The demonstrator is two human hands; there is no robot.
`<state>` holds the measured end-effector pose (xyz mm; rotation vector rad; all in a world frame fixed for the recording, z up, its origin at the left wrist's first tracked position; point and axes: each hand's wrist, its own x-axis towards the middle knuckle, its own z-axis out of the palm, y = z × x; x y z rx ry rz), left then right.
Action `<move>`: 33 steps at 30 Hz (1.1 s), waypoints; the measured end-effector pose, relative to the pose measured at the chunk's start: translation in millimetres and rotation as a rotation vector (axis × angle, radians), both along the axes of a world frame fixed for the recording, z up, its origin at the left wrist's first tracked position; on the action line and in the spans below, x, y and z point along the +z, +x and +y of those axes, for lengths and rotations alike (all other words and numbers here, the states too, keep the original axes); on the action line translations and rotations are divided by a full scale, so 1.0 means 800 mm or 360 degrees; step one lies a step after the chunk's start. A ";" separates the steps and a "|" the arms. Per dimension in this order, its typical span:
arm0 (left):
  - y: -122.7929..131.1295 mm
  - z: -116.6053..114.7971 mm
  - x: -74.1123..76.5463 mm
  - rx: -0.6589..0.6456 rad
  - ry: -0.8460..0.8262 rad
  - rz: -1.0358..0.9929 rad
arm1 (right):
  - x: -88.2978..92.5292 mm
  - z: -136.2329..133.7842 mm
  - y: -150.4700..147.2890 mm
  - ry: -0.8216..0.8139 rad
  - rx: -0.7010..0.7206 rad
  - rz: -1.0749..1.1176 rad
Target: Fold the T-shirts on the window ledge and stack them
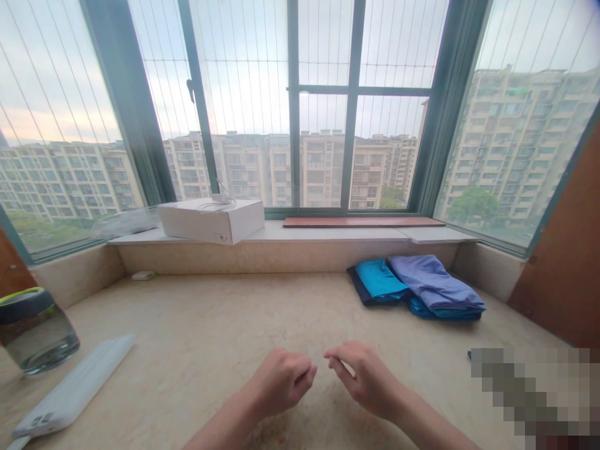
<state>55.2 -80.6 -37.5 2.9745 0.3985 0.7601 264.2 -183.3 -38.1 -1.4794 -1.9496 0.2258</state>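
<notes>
My left hand point(284, 382) is curled into a loose fist just above the beige stone ledge point(225, 331), at the lower middle of the view. Facing it across a small gap is my right hand point(365, 379). Its fingers are bent and the thumb tip comes up against them, leaving a narrow loop. I see nothing in either hand. The nearest things are folded clothes farther back on the right: a bright blue piece point(380, 279) on a dark one, beside a lavender piece point(435, 281) lying on a deeper blue one.
At left stand a clear bottle point(42, 337) with a dark lid and a long white object point(77, 387) with a cable. A white box point(210, 222) and a reddish-brown board point(360, 222) lie on the raised sill below the windows. A small white block point(143, 275) sits nearby. The lower right is pixelated.
</notes>
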 end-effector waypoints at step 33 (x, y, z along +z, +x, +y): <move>0.003 0.015 0.009 -0.0107 -0.0032 -0.0001 | 0.004 0.003 0.011 0.0043 -0.0005 -0.0206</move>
